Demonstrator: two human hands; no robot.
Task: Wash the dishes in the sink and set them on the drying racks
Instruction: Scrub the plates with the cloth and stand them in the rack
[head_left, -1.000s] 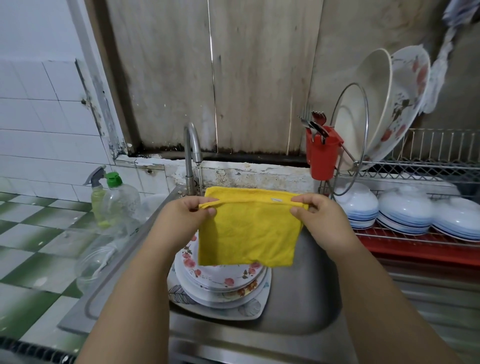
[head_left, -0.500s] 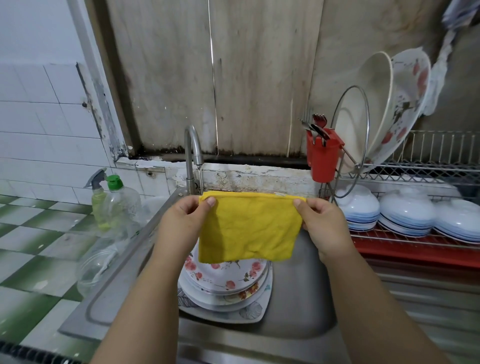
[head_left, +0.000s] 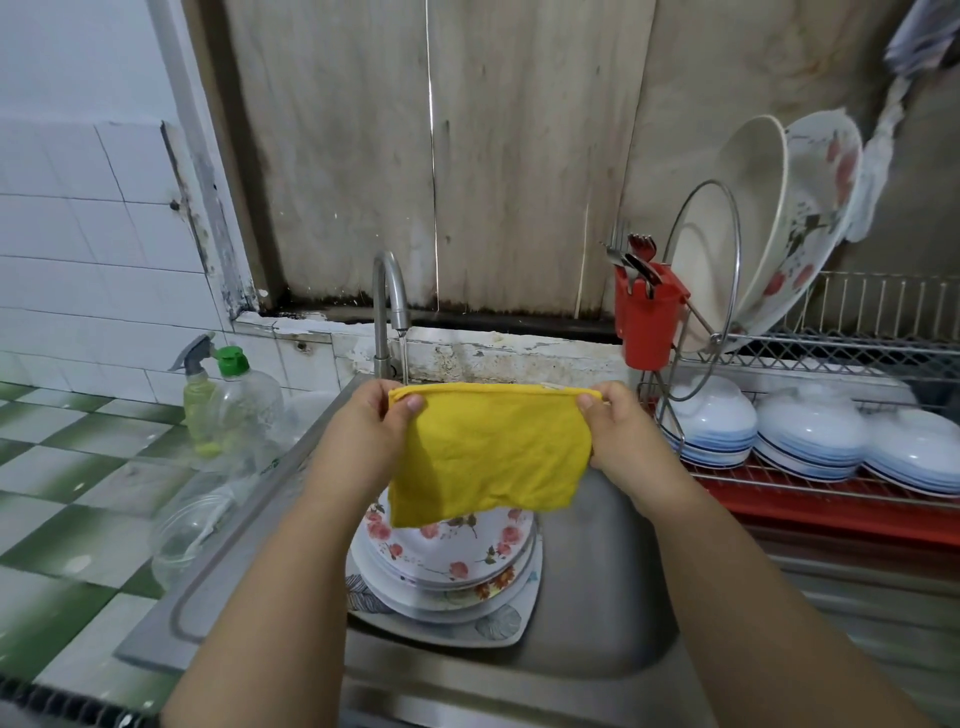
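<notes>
White tiled wall left — stained grey panels behind; green-white checkered counter.

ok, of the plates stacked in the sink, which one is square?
The bottom plate, with grey leaf prints. Its rounded corners stick out from under the round floral plates stacked on it, inside the sink.

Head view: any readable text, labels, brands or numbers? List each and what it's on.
No text can be read.
Clear dish soap bottle: a small green mark near its base, too blurred to read.
Yellow cloth: a small white tag on its top edge, too small to read.
Spray bottle, red cutlery holder, plates in the sink: no lettering visible, only flower patterns on the plates.
</notes>
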